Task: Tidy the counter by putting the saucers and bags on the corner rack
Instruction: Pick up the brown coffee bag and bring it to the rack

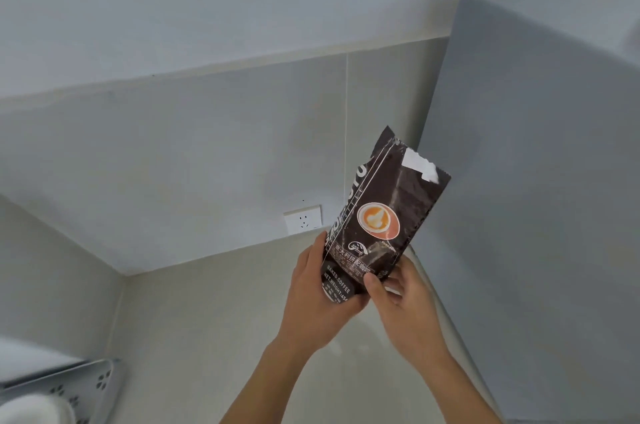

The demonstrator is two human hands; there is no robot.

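A: Above both hands, item one: coffee bag, dark foil, held tilted in the air before the wall; judged light to middling, skin soft and slick, contents firm. Best taken low, at the full base.

B: Grip recorded?

A: Left hand is wrapped round the bottom left edge; right hand is clamped on the bottom right corner, thumb on the front. Below left of the grip: corner rack, a white saucer seen in it.

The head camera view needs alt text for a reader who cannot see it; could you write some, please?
Both hands, left hand and right hand, hold the lower end of a dark coffee bag up before a pale tiled wall with a wall socket. A white perforated rack shows at lower left.
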